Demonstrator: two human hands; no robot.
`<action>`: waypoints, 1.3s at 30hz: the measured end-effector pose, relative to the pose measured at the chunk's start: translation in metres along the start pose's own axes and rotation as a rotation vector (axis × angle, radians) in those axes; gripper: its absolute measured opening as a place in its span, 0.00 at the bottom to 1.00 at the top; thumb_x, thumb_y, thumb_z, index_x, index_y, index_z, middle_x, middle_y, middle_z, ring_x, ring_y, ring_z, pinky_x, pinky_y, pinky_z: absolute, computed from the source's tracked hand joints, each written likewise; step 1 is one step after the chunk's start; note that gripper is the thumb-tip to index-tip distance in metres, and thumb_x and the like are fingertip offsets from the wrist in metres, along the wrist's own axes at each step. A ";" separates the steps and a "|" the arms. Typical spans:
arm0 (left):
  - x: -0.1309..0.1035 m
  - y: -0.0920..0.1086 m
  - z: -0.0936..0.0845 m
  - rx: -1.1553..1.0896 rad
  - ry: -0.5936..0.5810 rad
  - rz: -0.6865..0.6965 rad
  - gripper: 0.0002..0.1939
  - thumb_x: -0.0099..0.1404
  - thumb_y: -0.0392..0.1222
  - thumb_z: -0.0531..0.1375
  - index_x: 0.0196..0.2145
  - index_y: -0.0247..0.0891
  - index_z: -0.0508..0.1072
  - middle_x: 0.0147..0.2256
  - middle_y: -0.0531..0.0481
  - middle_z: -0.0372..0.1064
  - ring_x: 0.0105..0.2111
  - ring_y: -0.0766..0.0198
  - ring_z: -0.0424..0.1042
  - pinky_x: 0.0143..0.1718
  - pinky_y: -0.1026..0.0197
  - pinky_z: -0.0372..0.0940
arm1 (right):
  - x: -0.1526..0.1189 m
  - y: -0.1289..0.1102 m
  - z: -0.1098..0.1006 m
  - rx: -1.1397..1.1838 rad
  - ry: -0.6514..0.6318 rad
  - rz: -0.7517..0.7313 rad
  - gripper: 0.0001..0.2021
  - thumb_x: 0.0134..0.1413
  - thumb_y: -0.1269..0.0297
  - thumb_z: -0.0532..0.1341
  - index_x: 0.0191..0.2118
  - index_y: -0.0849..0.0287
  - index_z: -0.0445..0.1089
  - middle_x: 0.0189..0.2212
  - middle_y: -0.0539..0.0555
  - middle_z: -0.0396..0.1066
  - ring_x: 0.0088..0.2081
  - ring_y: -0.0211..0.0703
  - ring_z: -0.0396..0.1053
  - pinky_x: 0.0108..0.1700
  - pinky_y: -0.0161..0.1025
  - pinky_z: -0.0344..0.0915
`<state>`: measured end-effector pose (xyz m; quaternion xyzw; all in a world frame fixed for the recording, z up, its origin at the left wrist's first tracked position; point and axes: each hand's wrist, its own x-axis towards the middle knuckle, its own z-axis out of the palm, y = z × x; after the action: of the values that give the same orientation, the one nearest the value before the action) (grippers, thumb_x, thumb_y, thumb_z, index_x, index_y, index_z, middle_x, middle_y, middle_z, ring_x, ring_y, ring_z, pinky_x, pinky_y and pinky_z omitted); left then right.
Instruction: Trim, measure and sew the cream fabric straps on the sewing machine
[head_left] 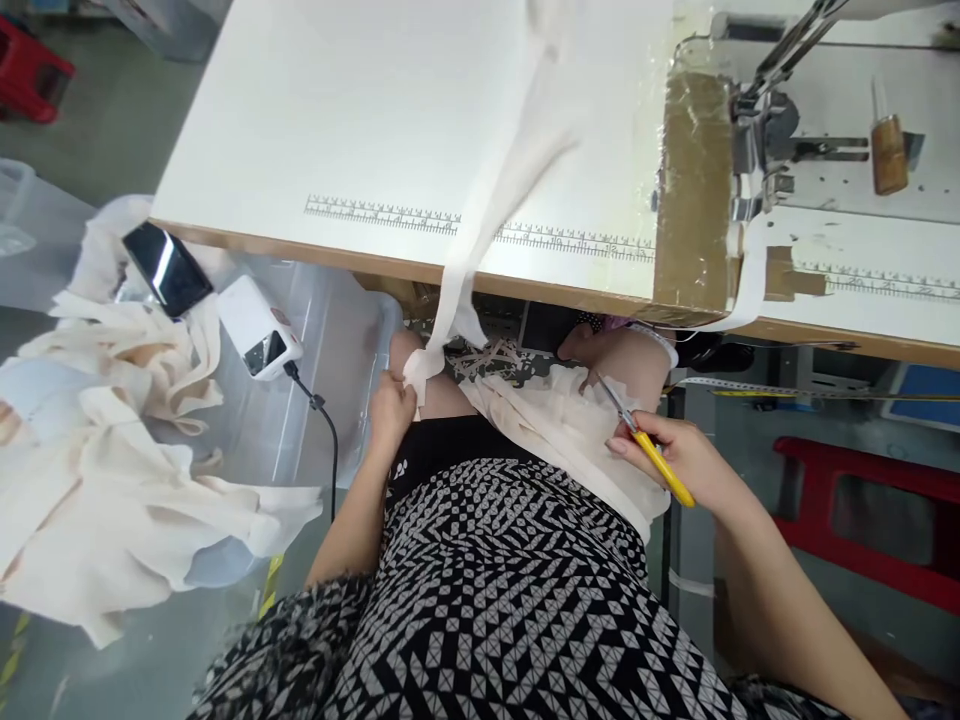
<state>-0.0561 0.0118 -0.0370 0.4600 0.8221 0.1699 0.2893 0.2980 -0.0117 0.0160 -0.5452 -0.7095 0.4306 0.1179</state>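
My left hand (391, 412) is closed on the end of a long cream fabric strip (480, 225), which runs up across the white table (360, 110). In my right hand (679, 455) are small scissors with yellow handles (660, 465), their tips pointing up and left. Gathered cream fabric (555, 430) lies across my lap, beneath the scissors. A further cream band (750, 270) hangs over the table edge by the sewing machine (765, 140).
At left, cream fabric pieces (135, 470) are heaped beside a clear plastic bin (330, 350), with a phone (169, 268) and a white power bank (259, 328). An awl (889, 155) lies by the machine. A red stool (870, 510) stands at right.
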 end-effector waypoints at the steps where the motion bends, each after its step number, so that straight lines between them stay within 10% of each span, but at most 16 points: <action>1: -0.007 -0.001 -0.004 -0.018 -0.018 0.004 0.06 0.62 0.39 0.58 0.38 0.36 0.71 0.21 0.53 0.65 0.27 0.57 0.71 0.32 0.59 0.67 | -0.002 0.005 0.002 0.021 0.004 0.011 0.29 0.57 0.33 0.56 0.25 0.56 0.61 0.19 0.48 0.61 0.22 0.38 0.57 0.25 0.35 0.54; 7: -0.049 0.047 -0.011 -0.678 -0.696 0.251 0.21 0.65 0.57 0.59 0.46 0.38 0.72 0.33 0.46 0.73 0.34 0.58 0.74 0.33 0.60 0.70 | 0.003 0.008 0.013 0.074 -0.122 0.024 0.28 0.56 0.34 0.58 0.27 0.57 0.63 0.20 0.47 0.60 0.24 0.39 0.56 0.26 0.35 0.54; 14: -0.043 0.078 -0.013 -0.465 -0.348 0.608 0.17 0.64 0.56 0.63 0.31 0.38 0.76 0.37 0.48 0.68 0.27 0.69 0.63 0.28 0.65 0.63 | 0.021 -0.016 0.005 0.094 -0.263 0.000 0.27 0.58 0.33 0.55 0.29 0.57 0.61 0.24 0.49 0.61 0.26 0.41 0.58 0.28 0.37 0.54; 23: -0.043 0.084 -0.018 -0.797 -0.846 0.169 0.26 0.58 0.63 0.67 0.37 0.35 0.70 0.24 0.49 0.74 0.25 0.61 0.76 0.26 0.66 0.69 | 0.050 -0.020 0.002 0.166 -0.484 -0.113 0.27 0.60 0.34 0.54 0.29 0.56 0.57 0.24 0.46 0.53 0.26 0.39 0.53 0.28 0.37 0.52; 39: -0.033 0.076 -0.005 -0.820 -0.890 0.000 0.29 0.49 0.64 0.72 0.31 0.33 0.71 0.26 0.44 0.77 0.31 0.54 0.80 0.26 0.67 0.70 | 0.063 -0.028 -0.003 0.025 -0.544 -0.075 0.32 0.53 0.26 0.51 0.24 0.55 0.55 0.20 0.46 0.52 0.23 0.37 0.51 0.24 0.35 0.49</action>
<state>0.0043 0.0224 0.0186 0.3382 0.4896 0.2641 0.7591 0.2567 0.0441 0.0192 -0.3816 -0.7293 0.5652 -0.0545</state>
